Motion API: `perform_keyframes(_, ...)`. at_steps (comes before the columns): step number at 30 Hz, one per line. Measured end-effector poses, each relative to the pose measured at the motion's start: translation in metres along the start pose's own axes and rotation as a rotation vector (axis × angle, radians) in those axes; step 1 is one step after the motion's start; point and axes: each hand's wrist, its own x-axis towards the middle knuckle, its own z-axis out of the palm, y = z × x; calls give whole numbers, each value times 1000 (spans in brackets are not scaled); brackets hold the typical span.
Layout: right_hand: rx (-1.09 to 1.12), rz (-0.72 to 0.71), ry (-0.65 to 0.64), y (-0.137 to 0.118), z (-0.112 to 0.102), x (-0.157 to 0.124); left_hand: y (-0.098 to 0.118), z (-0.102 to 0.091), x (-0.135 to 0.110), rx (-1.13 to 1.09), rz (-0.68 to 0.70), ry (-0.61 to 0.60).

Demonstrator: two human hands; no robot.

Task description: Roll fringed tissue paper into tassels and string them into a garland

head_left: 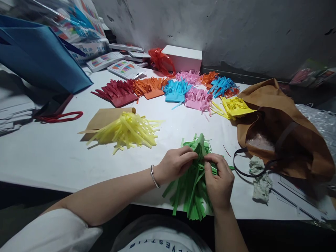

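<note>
Fringed green tissue paper (193,192) lies at the table's front edge, its strips fanning toward me and over the edge. My left hand (175,162) pinches its uncut middle band from the left. From the right, my right hand (219,176) pinches the same band between thumb and fingers. Between the hands the band rises in a small folded peak. Left of them, a fringed pale yellow tissue bundle (131,131) rests partly on a brown paper sheet (102,120).
Fringed tissue bundles in red (118,92), orange (152,87), blue (177,91), pink (198,99) and yellow (237,106) line the back. A brown bag (283,105) stands right, near crumpled paper (261,180). A blue bag (44,52) and a white box (183,57) stand farther back.
</note>
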Motion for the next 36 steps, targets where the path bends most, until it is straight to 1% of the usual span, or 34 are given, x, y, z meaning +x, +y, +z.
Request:
perform_keyframes(5, -80, -52, 7, -1, 4, 1, 1, 1, 0, 8, -33, 22)
perform_keyframes(8, -129, -98, 4, -2, 8, 2, 2, 1, 0, -1, -33, 26)
perform_keyframes(11, -143, -111, 13, -2, 9, 1, 2, 1, 0, -14, -33, 26)
perform_keyframes(14, -122, -76, 23, -2, 8, 2, 2, 1, 0, -14, -29, 20)
perform_keyframes(18, -31, 18, 4, -1, 6, 3, 4, 0, 1, -7, -20, 23)
perform_keyframes(20, -10, 20, -10, -1, 6, 3, 6, -1, 2, 21, -9, 41)
perform_keyframes(23, -32, -66, -28, -3, 7, 2, 6, -1, 3, 73, -20, 86)
perform_keyframes(27, -112, -204, -52, -2, 2, 2, 3, -2, 5, 57, -59, 88)
perform_keyframes(29, -199, -258, -12, 0, -2, 4, 2, -2, 6, 45, -49, 94)
perform_keyframes(32, -377, -290, 121, 2, -8, 5, 1, 0, 5, 20, 7, 109)
perform_keyframes(33, -423, -294, 144, 2, -9, 5, 1, 1, 5, 16, 19, 120)
perform_keyframes(36, -440, -299, 125, 0, -6, 3, 2, 5, 3, 35, 14, 148)
